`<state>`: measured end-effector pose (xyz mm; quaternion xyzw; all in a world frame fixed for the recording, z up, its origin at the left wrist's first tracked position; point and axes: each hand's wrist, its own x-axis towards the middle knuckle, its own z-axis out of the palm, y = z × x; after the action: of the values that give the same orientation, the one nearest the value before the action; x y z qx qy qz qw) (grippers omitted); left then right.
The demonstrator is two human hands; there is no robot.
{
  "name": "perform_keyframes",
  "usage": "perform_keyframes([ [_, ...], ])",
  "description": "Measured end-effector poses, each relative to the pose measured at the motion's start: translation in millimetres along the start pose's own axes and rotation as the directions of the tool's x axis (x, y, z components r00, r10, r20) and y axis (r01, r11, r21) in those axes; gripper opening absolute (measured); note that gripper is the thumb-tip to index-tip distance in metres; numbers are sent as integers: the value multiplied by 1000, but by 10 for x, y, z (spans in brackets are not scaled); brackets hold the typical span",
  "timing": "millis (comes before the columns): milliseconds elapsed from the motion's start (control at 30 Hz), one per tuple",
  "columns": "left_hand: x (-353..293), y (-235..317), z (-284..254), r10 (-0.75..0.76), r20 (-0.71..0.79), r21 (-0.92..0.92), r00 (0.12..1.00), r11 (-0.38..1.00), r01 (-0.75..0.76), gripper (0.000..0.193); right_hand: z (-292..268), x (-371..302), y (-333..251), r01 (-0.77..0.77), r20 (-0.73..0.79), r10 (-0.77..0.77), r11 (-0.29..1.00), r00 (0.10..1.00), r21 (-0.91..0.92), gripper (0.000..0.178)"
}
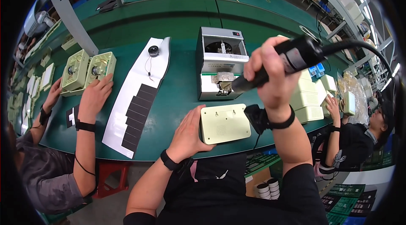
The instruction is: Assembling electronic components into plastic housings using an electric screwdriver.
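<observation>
A pale yellow-green plastic housing (226,124) lies on the green bench in front of me, its face with screw holes and a small grille turned up. My left hand (188,134) grips its left side, with the thumb along the near edge and the fingers along the left edge. My right hand (272,68) is wrapped round a black corded electric screwdriver (301,54). The screwdriver's nose points down-left at the outlet of a grey screw feeder (223,62), just beyond the housing. Whether the bit touches a screw there, I cannot make out.
Left of me, a white sheet with dark foam strips (137,115) carries a small round speaker (153,51). A co-worker's hands (95,94) hold an opened housing (101,66) at the left. Stacked housings (308,98) and another co-worker (355,134) are on the right.
</observation>
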<state>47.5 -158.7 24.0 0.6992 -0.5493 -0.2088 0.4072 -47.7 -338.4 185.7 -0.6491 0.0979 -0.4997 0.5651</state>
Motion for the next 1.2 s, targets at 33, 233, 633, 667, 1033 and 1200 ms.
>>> perform_keyframes([
  [33, -1, 8, -7, -7, 3, 1, 1000, 1000, 7, 109, 1, 48, 30, 5, 0, -5, 1000, 1000, 1, 16],
  [233, -36, 54, -68, -17, -4, -2, 1000, 1000, 17, 109, 41, -56, 7, -117, 102, 118, 993, 988, -19, 16],
  [633, -21, 33, -70, 13, -29, -33, 999, 999, -14, 106, 128, -785, -398, -349, 441, 285, 935, 851, 70, 36],
  [667, -26, 16, -56, 21, -37, -29, 999, 999, -22, 106, 141, -791, -372, -350, 443, 286, 934, 850, 70, 36],
  [1033, -58, -88, -5, 59, -54, 26, 997, 998, -58, 111, 158, -923, -54, -100, 593, 207, 973, 778, -209, 32],
  [1200, -38, -38, -9, 34, -39, 10, 999, 999, -33, 112, 84, -954, -28, -221, 554, 282, 959, 784, -175, 32],
])
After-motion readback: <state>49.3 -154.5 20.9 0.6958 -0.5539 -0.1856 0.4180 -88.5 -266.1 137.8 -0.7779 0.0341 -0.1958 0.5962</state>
